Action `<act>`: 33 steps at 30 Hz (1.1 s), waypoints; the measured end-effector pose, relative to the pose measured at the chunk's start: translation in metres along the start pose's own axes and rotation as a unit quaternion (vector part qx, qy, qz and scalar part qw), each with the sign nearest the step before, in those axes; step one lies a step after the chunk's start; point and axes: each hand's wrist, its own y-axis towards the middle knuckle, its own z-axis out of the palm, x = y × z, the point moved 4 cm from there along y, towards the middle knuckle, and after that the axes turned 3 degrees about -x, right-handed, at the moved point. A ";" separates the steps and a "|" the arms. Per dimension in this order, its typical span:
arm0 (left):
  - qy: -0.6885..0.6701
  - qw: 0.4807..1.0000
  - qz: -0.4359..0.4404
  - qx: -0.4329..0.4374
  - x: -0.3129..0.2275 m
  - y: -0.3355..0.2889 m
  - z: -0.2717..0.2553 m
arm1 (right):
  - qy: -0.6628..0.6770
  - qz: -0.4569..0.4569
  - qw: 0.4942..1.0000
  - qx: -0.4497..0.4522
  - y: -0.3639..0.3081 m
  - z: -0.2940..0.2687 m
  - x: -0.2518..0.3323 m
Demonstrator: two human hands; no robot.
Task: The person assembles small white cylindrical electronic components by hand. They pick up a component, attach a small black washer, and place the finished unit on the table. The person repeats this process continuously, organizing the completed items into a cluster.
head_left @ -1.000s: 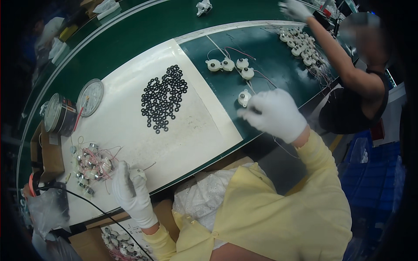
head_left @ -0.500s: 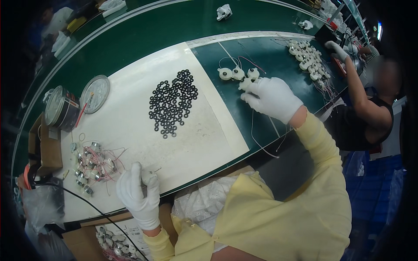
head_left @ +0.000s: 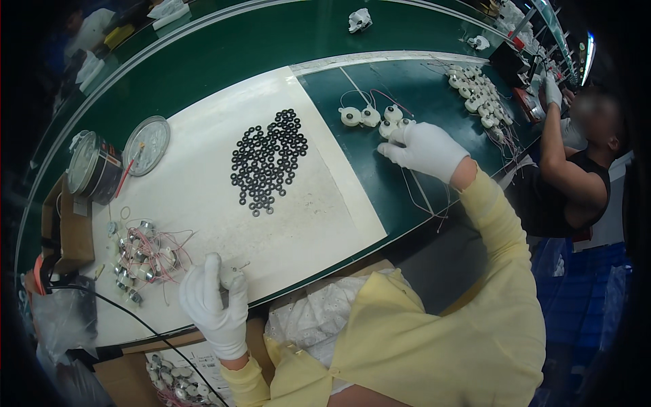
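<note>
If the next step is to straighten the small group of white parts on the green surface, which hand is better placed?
Probably the right hand: it is at those white parts, while the left hand, by the near edge of the white sheet, seems to hold a part.

Left grip [head_left: 215, 305]: white fabric glove [head_left: 230, 336], long, covers the wrist
Right grip [head_left: 426, 150]: matching white glove, shorter, ends near the wrist
Sleeves [head_left: 498, 224]: pale yellow, bare gap before each glove
Top [head_left: 441, 346]: pale yellow, loose
Layer beneath [head_left: 305, 313]: white, dotted eyelet pattern, folded
</note>
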 end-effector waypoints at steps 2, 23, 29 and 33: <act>0.002 1.000 -0.004 0.005 0.000 -0.001 0.000 | 0.027 -0.001 0.999 0.022 0.001 -0.004 -0.004; 0.051 0.998 0.024 -0.033 -0.002 -0.003 0.000 | 0.036 -0.332 0.928 -0.164 0.059 0.014 0.005; 0.032 0.999 0.018 -0.017 0.000 -0.005 0.001 | 0.073 -0.271 0.948 -0.148 0.051 -0.002 -0.010; 0.017 1.000 -0.005 -0.004 -0.003 -0.003 -0.002 | 0.157 -0.172 0.962 -0.144 0.044 -0.018 -0.034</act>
